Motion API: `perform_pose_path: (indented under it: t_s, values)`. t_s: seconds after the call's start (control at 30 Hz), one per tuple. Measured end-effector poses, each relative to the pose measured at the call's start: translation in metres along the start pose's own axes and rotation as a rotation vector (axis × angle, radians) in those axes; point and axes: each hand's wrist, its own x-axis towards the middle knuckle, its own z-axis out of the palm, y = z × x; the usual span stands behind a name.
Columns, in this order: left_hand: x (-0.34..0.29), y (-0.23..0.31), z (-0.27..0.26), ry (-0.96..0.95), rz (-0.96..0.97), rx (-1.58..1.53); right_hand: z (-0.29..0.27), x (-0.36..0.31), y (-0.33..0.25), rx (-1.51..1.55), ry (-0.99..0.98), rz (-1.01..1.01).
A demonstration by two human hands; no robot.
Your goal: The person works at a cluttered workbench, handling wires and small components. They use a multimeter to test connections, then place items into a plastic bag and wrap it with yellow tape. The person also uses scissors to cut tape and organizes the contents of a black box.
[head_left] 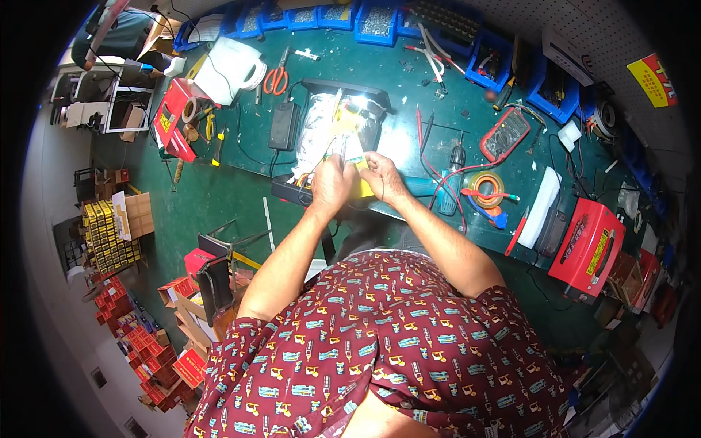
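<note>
Both hands meet over the near edge of the green workbench [248,146]. My left hand [332,181] is closed, its fingers pinched at the left side of a flat yellow piece with some green on it [361,187], perhaps a card or packet. On its right side my right hand [382,177] grips the same piece between thumb and fingers. Just beyond the hands lies an open black case [376,95] with a shiny silver-wrapped block [321,120] inside, partly washed out by glare. Detail between the fingertips is hidden.
A black power adapter [284,125] and orange-handled scissors [277,80] lie left. A teal drill [449,193], a red multimeter [505,134] with leads, and a tape roll [485,188] lie right. Blue parts bins [376,23] line the back; a red machine [586,248] stands far right.
</note>
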Motion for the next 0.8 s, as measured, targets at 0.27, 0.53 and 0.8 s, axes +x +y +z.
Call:
perform_pose_path:
  t_s: [0.27, 0.53, 0.8]
  values:
    - [0.012, -0.021, 0.000, -0.046, 0.109, -0.062, 0.002, -0.001, -0.006, 0.025, 0.013, 0.044]
    - [0.005, 0.002, 0.002, 0.004, 0.072, 0.092, 0.000, 0.000, 0.001, -0.060, -0.014, -0.045]
    - [0.006, 0.008, 0.003, 0.010, 0.016, 0.086, -0.001, 0.002, -0.003, -0.067, -0.004, 0.014]
